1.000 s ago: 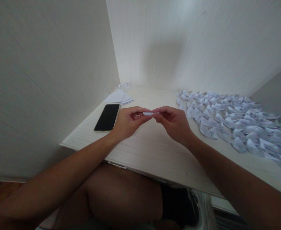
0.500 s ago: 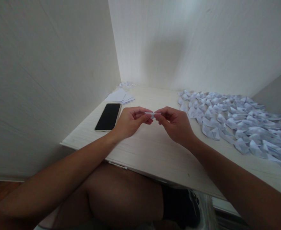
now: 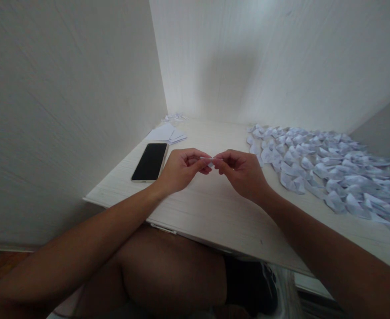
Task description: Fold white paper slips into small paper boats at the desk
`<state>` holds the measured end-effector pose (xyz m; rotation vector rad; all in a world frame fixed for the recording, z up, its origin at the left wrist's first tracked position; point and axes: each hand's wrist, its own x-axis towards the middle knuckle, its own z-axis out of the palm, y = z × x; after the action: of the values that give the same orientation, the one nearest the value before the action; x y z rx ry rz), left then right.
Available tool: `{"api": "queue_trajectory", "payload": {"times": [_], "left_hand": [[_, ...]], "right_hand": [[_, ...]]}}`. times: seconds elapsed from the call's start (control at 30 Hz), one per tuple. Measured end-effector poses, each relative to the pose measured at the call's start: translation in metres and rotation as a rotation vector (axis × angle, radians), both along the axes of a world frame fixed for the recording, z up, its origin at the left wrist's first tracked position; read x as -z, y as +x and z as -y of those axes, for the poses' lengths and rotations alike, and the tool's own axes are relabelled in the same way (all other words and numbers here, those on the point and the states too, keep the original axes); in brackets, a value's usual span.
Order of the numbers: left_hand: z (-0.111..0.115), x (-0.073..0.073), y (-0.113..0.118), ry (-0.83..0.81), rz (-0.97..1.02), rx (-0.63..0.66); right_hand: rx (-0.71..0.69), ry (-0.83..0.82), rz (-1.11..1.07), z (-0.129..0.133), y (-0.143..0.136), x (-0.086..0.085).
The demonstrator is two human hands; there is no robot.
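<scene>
A small folded piece of white paper (image 3: 211,163) is held above the middle of the table. My left hand (image 3: 185,169) pinches its left end between thumb and fingers. From the other side, my right hand (image 3: 242,172) pinches the right end, with the fingertips of both hands almost meeting. Most of the paper is covered by the fingers, so its full shape is hidden. Many folded white paper boats (image 3: 310,164) lie in a dense spread to the right of my right hand.
A phone (image 3: 150,162) with a dark screen lies left of my left hand. Behind it are flat white paper sheets (image 3: 163,132), and small paper scraps (image 3: 175,117) sit in the back corner. Walls border the white table (image 3: 201,212) at the left and back.
My right hand has shifted very slightly left, closer to my left hand. Both hands keep hold of the paper, and everything else looks the same.
</scene>
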<state>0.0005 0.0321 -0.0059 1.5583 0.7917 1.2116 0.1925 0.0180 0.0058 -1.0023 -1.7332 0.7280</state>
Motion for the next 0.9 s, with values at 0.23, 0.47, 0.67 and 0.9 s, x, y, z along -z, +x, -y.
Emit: {"api": "queue_trajectory", "payload": {"times": [0.23,0.47,0.67,0.9], "left_hand": [[0.001,-0.001,0.0,-0.03,0.03,0.032],[0.002,-0.002,0.001,-0.034,0.042,0.027],[0.007,-0.003,0.002,0.006,0.006,-0.005],[0.007,-0.007,0.0,-0.012,0.021,0.036]], "right_hand": [[-0.106,-0.114,-0.085,-0.003,0.003,-0.001],[-0.16,-0.176,-0.13,-0.003,0.003,-0.003],[-0.15,-0.158,-0.102,-0.001,0.004,-0.007],[-0.173,-0.243,-0.197,0.002,0.001,-0.011]]}}
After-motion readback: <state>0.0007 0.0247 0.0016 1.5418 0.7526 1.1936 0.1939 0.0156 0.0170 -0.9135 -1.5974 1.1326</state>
